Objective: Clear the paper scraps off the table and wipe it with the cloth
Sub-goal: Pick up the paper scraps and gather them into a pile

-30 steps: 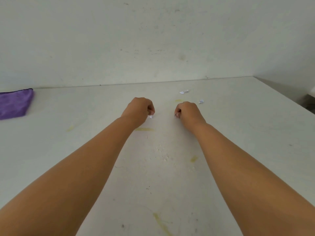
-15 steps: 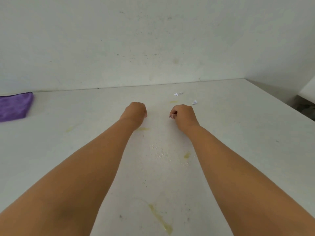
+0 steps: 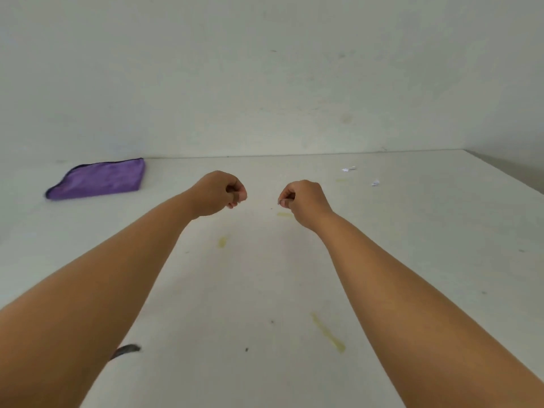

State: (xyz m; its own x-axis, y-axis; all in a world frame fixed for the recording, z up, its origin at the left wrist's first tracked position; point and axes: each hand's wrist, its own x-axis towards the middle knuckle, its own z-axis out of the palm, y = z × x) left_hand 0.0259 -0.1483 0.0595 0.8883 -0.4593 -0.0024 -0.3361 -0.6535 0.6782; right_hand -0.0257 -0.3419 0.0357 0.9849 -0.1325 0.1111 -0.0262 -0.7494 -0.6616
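Both hands' fingers curl closed above the table (image 3: 265, 275), contents hidden; cloth (image 3: 100, 179) far left

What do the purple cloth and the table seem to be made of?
The purple cloth looks like soft microfibre: matte, fuzzy face, dark stitched edge, limp fold. The table looks like a hard white painted or laminated board, smooth and dull, with yellowish stains; which one, I cannot tell.

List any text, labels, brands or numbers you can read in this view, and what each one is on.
None: no readable text anywhere in the head view.
Purple cloth: no tag or label showing.
Paper scraps: too small to show any print.
Table: only yellowish stains and dark specks, no writing.
Wall: faint smudges only.
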